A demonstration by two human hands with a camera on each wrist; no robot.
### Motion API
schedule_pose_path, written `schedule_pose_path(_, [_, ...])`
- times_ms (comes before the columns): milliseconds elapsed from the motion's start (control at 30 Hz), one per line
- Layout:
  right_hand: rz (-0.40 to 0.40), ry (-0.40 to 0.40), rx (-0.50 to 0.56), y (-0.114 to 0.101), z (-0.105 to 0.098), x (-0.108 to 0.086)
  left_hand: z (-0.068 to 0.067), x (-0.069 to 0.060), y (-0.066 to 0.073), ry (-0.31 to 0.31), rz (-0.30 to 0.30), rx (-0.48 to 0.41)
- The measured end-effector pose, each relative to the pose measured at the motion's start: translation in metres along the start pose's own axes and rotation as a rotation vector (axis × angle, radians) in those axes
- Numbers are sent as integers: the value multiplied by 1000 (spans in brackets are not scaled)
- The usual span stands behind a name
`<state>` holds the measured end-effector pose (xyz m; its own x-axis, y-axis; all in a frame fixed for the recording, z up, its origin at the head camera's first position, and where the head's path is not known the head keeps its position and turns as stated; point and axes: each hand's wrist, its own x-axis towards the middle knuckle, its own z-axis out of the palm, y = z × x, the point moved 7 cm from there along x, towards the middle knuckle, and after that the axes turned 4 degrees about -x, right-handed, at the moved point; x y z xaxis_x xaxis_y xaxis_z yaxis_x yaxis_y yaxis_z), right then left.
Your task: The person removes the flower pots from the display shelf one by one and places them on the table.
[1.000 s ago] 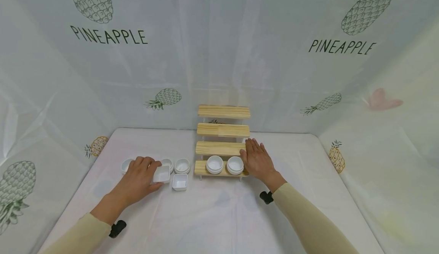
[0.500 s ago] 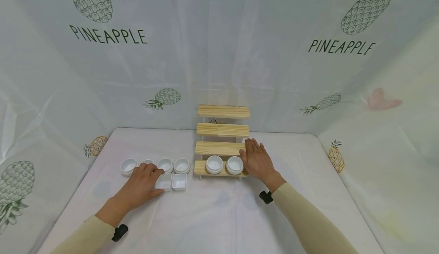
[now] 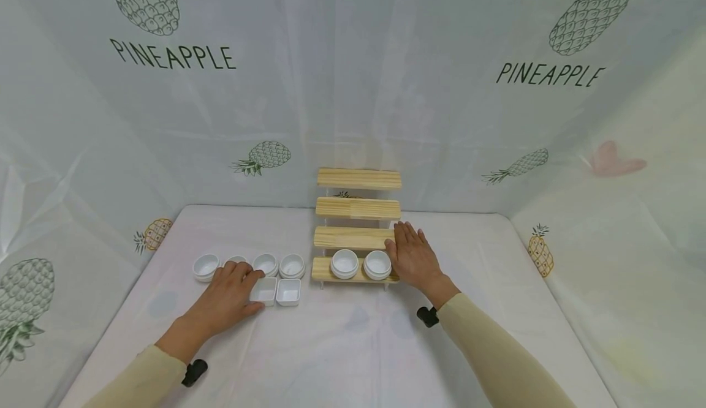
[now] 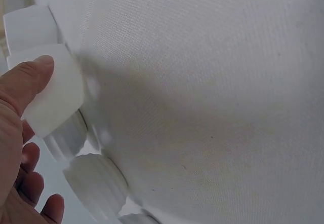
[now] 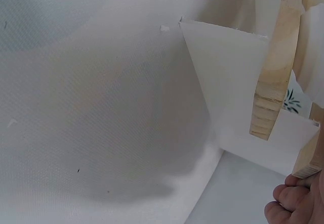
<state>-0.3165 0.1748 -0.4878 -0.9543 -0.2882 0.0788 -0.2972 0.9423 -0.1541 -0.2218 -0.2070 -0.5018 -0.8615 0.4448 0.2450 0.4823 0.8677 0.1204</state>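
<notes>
Counted: two square white dishes [image 3: 288, 292]; round white bowls [image 3: 206, 265] at six spots, four on one table [image 3: 342, 347], two on a rack of four wooden shelves [image 3: 358, 178], stack layers unclear. Also one left hand [image 3: 223, 294], one right hand [image 3: 415, 263], two black wrist pieces [image 3: 195, 373]. Cloth prints: eight pineapples [image 3: 269, 154], one mostly hidden, two words [image 3: 173, 57], one pink heart [image 3: 611, 160].

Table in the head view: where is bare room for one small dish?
Bare: the table between the sleeves, before the rack; the table right of the right hand; the rack's top two shelves. Crowded: around the left hand, with square dishes and round bowls close together; the lowest shelf, bearing more bowls.
</notes>
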Motion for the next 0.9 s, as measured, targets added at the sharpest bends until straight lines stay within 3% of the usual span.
schedule_pose_path(733, [5,2,8,-1,-2,0,-4,1,3,-8,-15,-10])
schedule_pose_path(900, [5,0,7,-2,-3,-2,-8,4,10,4,-3,-28])
